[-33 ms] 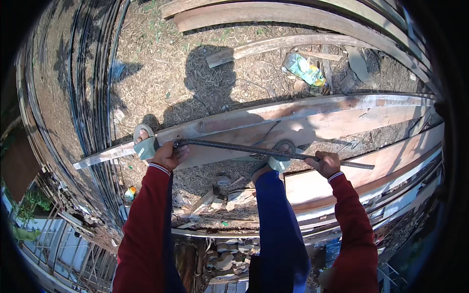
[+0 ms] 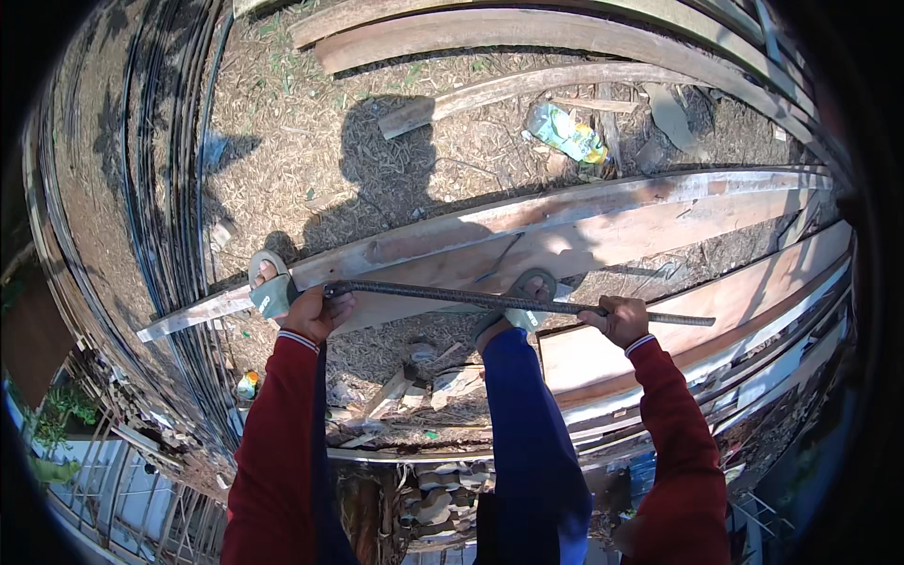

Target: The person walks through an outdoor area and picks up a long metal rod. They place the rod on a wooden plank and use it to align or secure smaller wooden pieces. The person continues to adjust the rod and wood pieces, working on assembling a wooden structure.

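Almost nothing has just changed: my view has swung slightly, while the ribbed metal bar (image 2: 443,294) stays in both fists, so I judge the handling is at the same stage. My left hand (image 2: 316,313), towards 8 o'clock, curls round one end; my right hand (image 2: 621,322), towards 4, is wrapped round the bar short of its other end. Beneath lies sunlit ground (image 2: 282,155) strewn with straw-coloured scraps, a long plank (image 2: 612,201) crossing it, dark rods (image 2: 181,151) towards 10, a crumpled packet (image 2: 568,134) towards 1.
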Demonstrator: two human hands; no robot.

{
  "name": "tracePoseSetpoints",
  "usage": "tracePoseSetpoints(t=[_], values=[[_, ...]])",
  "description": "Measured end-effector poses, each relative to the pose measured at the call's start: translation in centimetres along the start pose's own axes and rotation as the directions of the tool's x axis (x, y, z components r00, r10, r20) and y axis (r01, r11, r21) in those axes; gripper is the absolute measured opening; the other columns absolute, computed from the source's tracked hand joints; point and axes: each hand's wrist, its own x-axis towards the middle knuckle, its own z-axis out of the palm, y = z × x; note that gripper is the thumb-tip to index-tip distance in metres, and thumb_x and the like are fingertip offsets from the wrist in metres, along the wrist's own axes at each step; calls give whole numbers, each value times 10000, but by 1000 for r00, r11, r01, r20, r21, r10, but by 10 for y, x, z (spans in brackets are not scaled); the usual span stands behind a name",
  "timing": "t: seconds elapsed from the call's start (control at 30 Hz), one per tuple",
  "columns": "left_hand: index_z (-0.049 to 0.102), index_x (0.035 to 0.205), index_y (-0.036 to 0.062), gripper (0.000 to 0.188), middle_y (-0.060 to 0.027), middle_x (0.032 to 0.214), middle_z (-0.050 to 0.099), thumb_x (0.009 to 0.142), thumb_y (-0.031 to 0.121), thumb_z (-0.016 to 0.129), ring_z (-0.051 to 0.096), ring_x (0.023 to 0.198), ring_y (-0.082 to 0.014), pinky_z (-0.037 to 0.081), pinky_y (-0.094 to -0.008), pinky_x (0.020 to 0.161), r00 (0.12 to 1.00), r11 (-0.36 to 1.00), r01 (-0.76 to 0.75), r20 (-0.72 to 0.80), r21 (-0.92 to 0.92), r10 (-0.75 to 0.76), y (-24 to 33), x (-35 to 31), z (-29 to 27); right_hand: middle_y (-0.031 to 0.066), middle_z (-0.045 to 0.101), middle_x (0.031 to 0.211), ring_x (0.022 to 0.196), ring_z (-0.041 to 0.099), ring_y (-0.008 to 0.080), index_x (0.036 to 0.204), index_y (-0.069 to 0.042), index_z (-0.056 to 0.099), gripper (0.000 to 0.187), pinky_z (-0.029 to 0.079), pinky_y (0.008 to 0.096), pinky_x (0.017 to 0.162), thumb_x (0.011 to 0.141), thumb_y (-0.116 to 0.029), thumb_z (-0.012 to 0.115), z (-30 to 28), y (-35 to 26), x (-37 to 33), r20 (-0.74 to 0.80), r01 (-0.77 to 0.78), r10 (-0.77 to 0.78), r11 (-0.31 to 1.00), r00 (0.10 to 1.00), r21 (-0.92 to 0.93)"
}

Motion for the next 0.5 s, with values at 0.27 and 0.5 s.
tracePoseSetpoints(t=[0.27, 0.5], values=[[599, 904, 60, 140, -33, 761, 641, 968, 183, 621, 623, 647, -133, 501, -257, 569, 783, 768, -614, 14, 184, 622, -17, -108, 36, 131, 645, 605, 557, 639, 322, 678, -80, 660, 641, 494, 434, 533, 848, -690, 556, -87, -65, -158, 177, -363, 355, 932, 918, 14], [577, 1091, 19, 176, -39, 791, 652, 978, 154, 582, 650, 686, -121, 526, -249, 610, 751, 673, -658, 244, 336, 613, -79, -237, 88, 217, 629, 645, 656, 645, 419, 712, -54, 601, 573, 496, 507, 608, 919, -586, 544, -164, -85, -240, 128, -628, 620, 777, 774, 42]])
